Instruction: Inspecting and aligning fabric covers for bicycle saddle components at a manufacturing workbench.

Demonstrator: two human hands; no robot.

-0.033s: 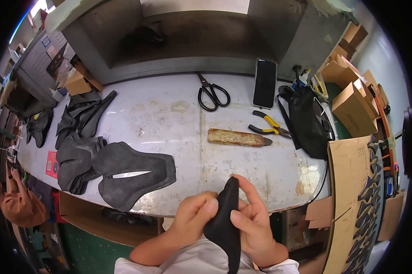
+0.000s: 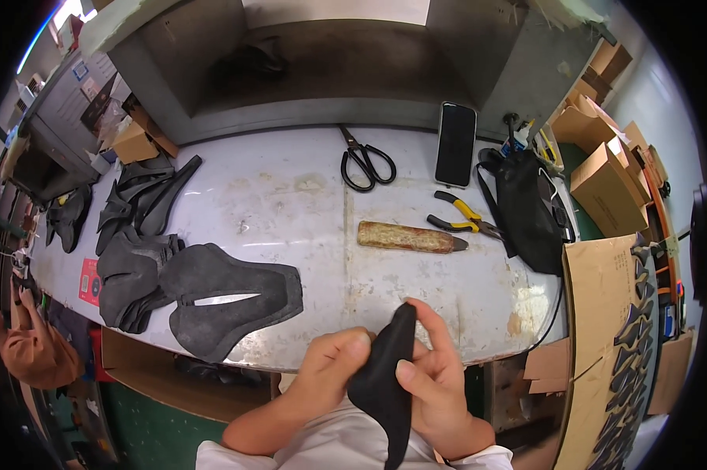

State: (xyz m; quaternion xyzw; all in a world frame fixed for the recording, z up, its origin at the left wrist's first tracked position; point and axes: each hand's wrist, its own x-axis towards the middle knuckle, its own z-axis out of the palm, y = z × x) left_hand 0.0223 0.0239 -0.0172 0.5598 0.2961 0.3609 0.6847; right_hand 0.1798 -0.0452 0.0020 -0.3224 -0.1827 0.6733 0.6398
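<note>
Close to my body, in front of the table's near edge, I hold a black bicycle saddle (image 2: pixel 385 384) on end, its narrow nose up. My left hand (image 2: pixel 330 364) grips its left edge, the thumb pressed on the surface and the fingers curled. From the other side my right hand (image 2: pixel 436 384) clasps it, thumb on the black face and index finger up at the tip. The saddle hides some of the right fingers. Left of my hands lie grey-black saddle-shaped pads (image 2: pixel 271 305), beside a stack of similar pads (image 2: pixel 130 278).
Black-handled scissors (image 2: pixel 363 162), a phone (image 2: pixel 455 145), yellow-black pliers (image 2: pixel 465 217) and a worn tool with a wrapped handle (image 2: pixel 408 237) lie on the white table (image 2: pixel 291 211). A black bag (image 2: pixel 530 211) rests at right, near cardboard (image 2: pixel 596 313). A metal cabinet (image 2: pixel 330 113) borders the back. Another person's arm (image 2: pixel 44 329) shows far left.
The saddle's tip has shifted slightly to the right and the saddle has turned a little, showing more of its black face. Both hands keep their hold.
</note>
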